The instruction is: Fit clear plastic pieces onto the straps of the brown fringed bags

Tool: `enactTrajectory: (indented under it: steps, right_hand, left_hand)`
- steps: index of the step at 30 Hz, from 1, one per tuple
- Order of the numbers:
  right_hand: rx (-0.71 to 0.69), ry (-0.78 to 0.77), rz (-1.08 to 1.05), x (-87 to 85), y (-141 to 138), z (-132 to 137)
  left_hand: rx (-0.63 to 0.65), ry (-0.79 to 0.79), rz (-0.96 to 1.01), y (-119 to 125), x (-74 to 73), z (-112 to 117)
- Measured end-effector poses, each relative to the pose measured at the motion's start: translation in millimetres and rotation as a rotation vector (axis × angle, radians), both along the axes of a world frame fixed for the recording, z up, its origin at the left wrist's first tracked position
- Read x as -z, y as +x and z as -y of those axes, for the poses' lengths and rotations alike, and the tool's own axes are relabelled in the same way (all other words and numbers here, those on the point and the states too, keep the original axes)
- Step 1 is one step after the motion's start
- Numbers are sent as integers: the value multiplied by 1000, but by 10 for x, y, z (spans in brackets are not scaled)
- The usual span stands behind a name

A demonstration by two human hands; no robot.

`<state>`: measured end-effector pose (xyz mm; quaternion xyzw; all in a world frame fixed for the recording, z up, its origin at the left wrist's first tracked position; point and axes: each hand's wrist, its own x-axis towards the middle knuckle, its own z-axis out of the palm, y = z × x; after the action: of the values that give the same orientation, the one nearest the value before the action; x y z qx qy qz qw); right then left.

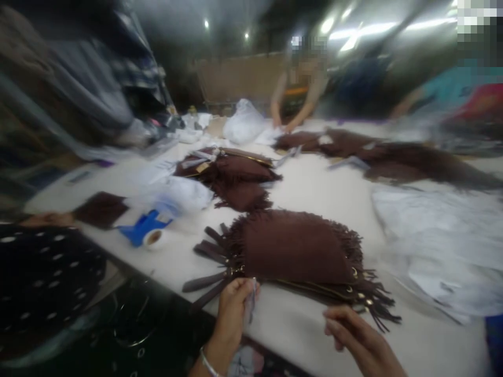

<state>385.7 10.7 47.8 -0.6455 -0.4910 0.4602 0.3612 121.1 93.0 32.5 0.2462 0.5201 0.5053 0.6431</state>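
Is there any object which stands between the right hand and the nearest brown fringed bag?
Nothing visible does. Only white tabletop shows between the right hand and the near edge of the bag. The left hand, pinching a small thin item, is farther left, outside that gap.

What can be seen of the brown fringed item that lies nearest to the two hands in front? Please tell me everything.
The brown fringed item lies flat on the white table, its smooth panel facing up, looking like leather or suede. Fringe borders its far edge and both ends; dark straps extend left. Gold-coloured fittings show at the near corners, and a gold line, perhaps a zip, follows the near edge. The left hand is at that edge, contact unclear; the right hand appears apart from it.
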Motion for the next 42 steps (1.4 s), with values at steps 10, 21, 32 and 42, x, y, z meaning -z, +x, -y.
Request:
enactTrajectory:
  steps: [10, 21, 32, 42]
  right_hand:
    - [-450, 301, 124, -246, -1156, -908]
    - [-606, 253, 618, -373, -1292, -1062]
    - [-744, 237, 750, -555, -1357, -1201]
    - [-630, 161, 672, -404, -1324, -1194]
  left_hand:
    - [-28, 26, -44, 27, -61, 8]
    - [-54, -75, 16, -13, 85, 12]
    - [-85, -125, 102, 12, -182, -21]
    - [-131, -144, 189, 64, -54, 37]
